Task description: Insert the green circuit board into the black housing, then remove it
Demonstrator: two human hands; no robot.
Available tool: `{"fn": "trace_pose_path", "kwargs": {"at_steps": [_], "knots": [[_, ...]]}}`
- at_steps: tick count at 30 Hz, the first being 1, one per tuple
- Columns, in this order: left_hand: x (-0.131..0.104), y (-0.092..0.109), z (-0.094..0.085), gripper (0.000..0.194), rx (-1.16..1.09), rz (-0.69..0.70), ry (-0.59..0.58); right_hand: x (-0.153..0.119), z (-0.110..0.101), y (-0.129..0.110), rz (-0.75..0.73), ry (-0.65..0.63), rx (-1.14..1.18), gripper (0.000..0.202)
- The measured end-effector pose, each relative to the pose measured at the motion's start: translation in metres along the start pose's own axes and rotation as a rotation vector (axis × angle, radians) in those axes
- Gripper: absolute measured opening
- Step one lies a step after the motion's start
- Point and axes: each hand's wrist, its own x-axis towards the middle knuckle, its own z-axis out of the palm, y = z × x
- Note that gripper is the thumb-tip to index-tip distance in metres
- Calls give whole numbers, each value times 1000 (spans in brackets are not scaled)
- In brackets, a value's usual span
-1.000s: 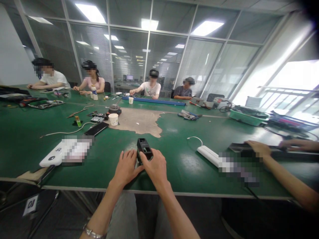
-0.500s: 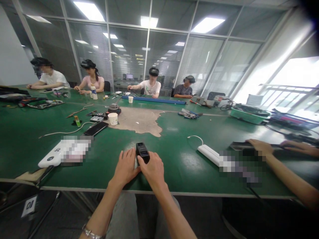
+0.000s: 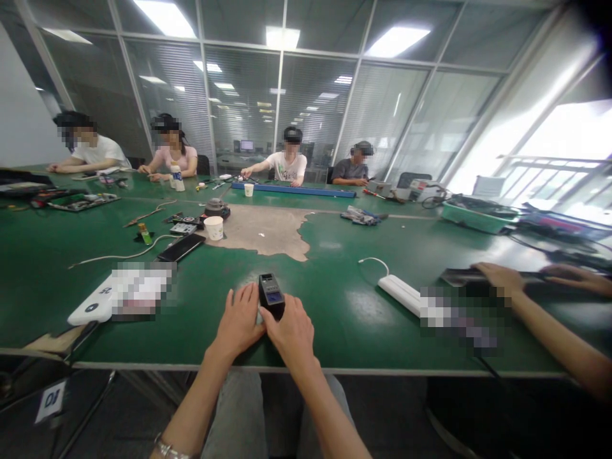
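Observation:
A small black box-shaped device (image 3: 271, 294) stands on the green table in front of me, with a little dark bluish panel and a row of small marks on its top face. My right hand (image 3: 292, 325) is closed about its right side, thumb across the near end. Along the left side lies my left hand (image 3: 241, 319), palm down with fingers stretched forward, its inner edge against the device. A small pale patch shows between that hand and the device; I cannot tell what it is. The device's lower part is hidden by my hands.
At the left lie a white power strip (image 3: 93, 305) and a black phone (image 3: 182, 247), near a paper cup (image 3: 214, 228). Another white strip (image 3: 399, 295) lies to the right, beside a co-worker's hands (image 3: 502, 280) on a dark long object. Several people sit across the table.
The device's top has tipped slightly toward me, so its bluish panel shows more. Both hands keep nearly the same place around it. The whole view has shifted a little.

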Motion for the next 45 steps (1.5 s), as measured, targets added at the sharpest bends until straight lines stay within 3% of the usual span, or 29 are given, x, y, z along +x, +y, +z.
{"fn": "trace_pose_path", "kwargs": {"at_steps": [4,12,30,45], "knots": [[0,1,-1,70,13,-23,-6,-1,1,0,-6,68,43,59],[-1,0,-1,63,3,30,6,4,7,0,-51,89,106,31],[-3,-1,2,64,-21,58,76,18,-25,-11,-92,193,205,28],[-2,1,0,75,-35,44,93,31,-38,32,-29,240,103,32]]}}
